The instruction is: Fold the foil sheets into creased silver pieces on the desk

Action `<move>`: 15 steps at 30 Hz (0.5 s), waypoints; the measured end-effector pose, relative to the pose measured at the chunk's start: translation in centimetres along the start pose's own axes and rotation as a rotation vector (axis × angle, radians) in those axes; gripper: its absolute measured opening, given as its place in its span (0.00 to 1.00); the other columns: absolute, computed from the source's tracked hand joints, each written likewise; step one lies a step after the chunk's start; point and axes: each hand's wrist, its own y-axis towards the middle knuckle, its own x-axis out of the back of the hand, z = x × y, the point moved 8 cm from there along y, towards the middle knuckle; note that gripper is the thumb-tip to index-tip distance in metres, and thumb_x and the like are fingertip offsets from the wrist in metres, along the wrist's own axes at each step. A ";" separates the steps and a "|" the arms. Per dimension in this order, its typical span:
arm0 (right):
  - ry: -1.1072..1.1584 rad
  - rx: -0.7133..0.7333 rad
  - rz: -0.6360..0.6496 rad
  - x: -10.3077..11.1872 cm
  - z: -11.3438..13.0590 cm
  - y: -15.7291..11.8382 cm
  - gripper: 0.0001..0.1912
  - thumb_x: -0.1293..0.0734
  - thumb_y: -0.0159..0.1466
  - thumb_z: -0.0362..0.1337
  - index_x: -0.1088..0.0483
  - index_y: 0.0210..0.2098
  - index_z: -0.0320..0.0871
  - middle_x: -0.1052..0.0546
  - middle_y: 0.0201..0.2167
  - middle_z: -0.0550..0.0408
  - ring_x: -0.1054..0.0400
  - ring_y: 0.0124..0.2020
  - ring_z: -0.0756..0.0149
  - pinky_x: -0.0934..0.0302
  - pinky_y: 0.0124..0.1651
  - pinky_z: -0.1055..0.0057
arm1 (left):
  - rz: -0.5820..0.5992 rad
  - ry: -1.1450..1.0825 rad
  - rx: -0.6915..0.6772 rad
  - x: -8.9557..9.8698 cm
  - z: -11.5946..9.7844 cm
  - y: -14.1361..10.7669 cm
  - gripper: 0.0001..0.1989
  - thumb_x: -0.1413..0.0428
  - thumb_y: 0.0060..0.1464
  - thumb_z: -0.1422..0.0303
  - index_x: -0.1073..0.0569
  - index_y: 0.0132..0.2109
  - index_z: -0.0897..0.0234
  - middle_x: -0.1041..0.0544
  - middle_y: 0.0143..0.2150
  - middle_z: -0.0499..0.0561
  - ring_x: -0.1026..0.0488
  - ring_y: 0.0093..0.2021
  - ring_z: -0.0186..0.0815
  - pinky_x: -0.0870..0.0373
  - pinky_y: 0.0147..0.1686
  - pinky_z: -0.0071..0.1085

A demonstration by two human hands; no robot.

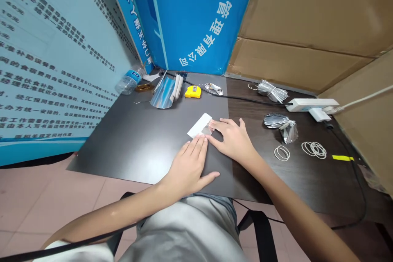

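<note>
A small white and silvery piece of sheet (200,125) lies on the grey mat (129,135) in front of me. My left hand (188,166) rests flat, its fingertips on the sheet's near edge and its thumb stretched out to the right. At the sheet's right end, my right hand (231,137) touches the silvery part with thumb and index finger, the other fingers spread. Neither hand is wrapped round anything. Beyond the sheet sit a yellow tape measure (193,92) and a curled blue printed sheet (164,93).
A plastic bottle (129,81) lies at the back left. On the right are silvery strip bundles (280,123), rubber bands (313,150), a power strip (313,105) with a black cable, and a yellow strip (342,158). Panels and cardboard (301,20) wall the table.
</note>
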 end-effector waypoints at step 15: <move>0.009 0.000 0.008 -0.2 -0.4 0.0 0.15 0.36 0.74 0.47 0.22 0.55 0.53 0.22 0.65 0.54 0.33 0.70 0.45 0.56 0.70 0.16 | 0.056 -0.025 0.039 -0.8 0.2 0.2 0.57 0.63 0.65 0.32 0.42 0.76 0.82 0.42 0.78 0.72 0.41 0.78 0.58 0.39 0.73 0.50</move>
